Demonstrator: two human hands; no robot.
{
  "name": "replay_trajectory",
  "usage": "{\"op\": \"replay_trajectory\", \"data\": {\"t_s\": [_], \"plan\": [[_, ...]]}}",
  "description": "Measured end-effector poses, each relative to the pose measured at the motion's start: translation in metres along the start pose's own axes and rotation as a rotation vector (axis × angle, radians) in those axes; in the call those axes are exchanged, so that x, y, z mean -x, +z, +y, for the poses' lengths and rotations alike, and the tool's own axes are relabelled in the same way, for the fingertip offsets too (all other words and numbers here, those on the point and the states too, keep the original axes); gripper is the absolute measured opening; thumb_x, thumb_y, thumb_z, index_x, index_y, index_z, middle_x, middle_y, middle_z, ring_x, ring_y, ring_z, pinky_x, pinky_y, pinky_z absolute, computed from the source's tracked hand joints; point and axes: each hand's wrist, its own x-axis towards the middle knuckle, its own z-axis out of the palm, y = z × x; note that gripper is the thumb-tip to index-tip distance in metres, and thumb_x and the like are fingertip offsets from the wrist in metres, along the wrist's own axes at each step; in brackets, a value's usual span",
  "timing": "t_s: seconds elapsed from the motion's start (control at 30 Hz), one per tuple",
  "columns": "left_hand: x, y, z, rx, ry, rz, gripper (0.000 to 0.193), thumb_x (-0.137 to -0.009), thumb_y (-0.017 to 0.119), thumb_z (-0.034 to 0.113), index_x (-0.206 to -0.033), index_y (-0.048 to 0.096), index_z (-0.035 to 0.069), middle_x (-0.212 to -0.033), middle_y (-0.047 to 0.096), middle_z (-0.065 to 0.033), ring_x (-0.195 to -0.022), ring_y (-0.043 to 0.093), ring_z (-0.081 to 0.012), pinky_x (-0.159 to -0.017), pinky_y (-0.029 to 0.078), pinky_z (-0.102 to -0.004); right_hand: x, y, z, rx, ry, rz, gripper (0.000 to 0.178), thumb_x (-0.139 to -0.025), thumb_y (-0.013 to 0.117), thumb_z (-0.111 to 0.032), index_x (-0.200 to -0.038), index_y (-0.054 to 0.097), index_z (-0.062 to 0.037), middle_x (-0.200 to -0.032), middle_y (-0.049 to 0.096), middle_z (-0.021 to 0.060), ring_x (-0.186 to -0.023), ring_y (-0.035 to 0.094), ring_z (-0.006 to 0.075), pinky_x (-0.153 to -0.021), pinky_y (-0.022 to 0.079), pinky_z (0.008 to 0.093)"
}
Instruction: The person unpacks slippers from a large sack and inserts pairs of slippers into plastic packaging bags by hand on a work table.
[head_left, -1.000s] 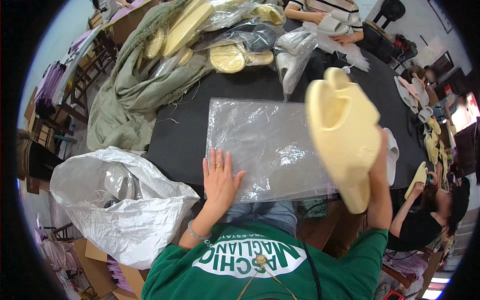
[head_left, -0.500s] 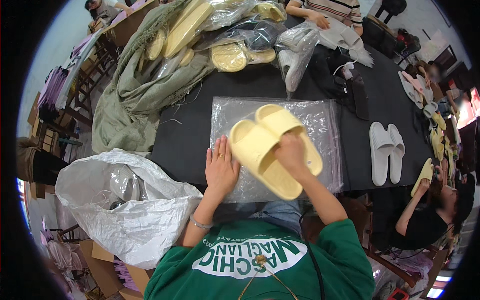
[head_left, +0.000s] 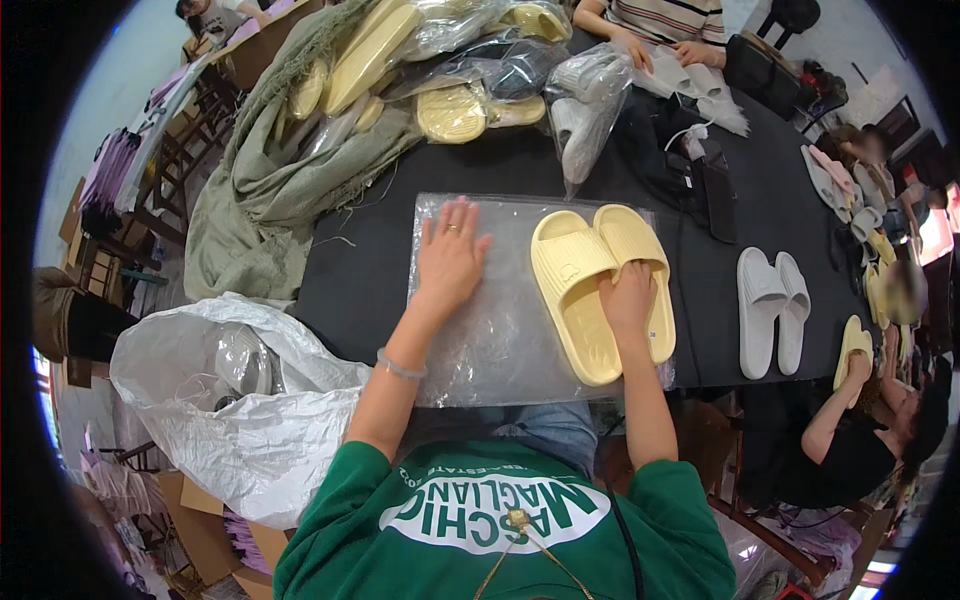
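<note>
A pair of pale yellow slide slippers (head_left: 578, 310) lies side by side over the right part of a stack of clear plastic bags (head_left: 480, 345). My right hand (head_left: 629, 300) grips the pair where the two slippers meet, its fingertips tucked under a strap and partly hidden. Flat on the upper left of the bags rests my left hand (head_left: 450, 255), fingers stretched out and holding nothing. Right of the bags, a pair of light grey slide slippers (head_left: 762, 310) stands on the black table (head_left: 360, 260).
Bagged yellow slippers (head_left: 450, 115) spill from a green sack (head_left: 250, 220) at the far left. A white woven sack (head_left: 290, 430) with a bagged grey pair sits near left. Across the table a person's hands (head_left: 640, 50) touch white slippers; another person at right holds a yellow slipper (head_left: 853, 350).
My right hand has carried the yellow slippers right and straightened them on the bags. My left hand has slid farther up the bags, away from the slippers.
</note>
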Motion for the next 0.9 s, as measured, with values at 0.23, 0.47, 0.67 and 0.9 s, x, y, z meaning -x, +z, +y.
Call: {"op": "replay_trajectory", "data": {"t_s": [0.23,0.47,0.67,0.9], "plan": [[-0.001,0.028,-0.022,-0.040,-0.170,0.070,0.058,-0.095,0.038,0.043,-0.141,0.037,0.008,-0.149,0.033,-0.0100,-0.139,0.027,-0.0248,-0.111,0.020,-0.0506,0.003,0.003,0.003,-0.047,0.004,0.032,0.024,-0.076,0.067,-0.021,-0.081,0.061,0.0018,-0.093,0.061,0.0149,-0.096,0.052,0.0325,-0.085,0.037,0.0450],[-0.001,0.028,-0.019,-0.062,-0.176,0.046,0.057,-0.095,0.039,0.043,-0.141,0.039,0.008,-0.149,0.034,-0.0099,-0.139,0.027,-0.0253,-0.111,0.020,-0.0502,-0.001,-0.028,0.006,-0.257,0.030,0.060,0.015,-0.070,0.060,-0.006,-0.081,0.056,0.0037,-0.090,0.058,0.0204,-0.091,0.052,0.0398,-0.081,0.040,0.0490],[-0.002,0.024,-0.020,-0.090,-0.205,-0.021,0.056,-0.098,0.034,0.043,-0.144,0.033,0.011,-0.152,0.028,-0.0068,-0.141,0.023,-0.0242,-0.112,0.018,-0.0503,0.008,-0.125,0.038,-0.665,0.200,0.066,0.035,-0.074,0.050,0.006,-0.109,0.055,0.0065,-0.105,0.060,0.0218,-0.105,0.056,0.0348,-0.091,0.043,0.0387],[0.001,0.024,-0.025,-0.089,-0.203,0.031,0.057,-0.096,0.037,0.043,-0.141,0.037,0.008,-0.150,0.031,-0.0098,-0.139,0.026,-0.0265,-0.111,0.021,-0.0509,0.024,-0.115,0.216,-0.607,0.239,-0.180,0.032,-0.085,0.048,-0.002,-0.115,0.058,0.0032,-0.112,0.064,0.0143,-0.107,0.059,0.0252,-0.091,0.044,0.0338]]}}
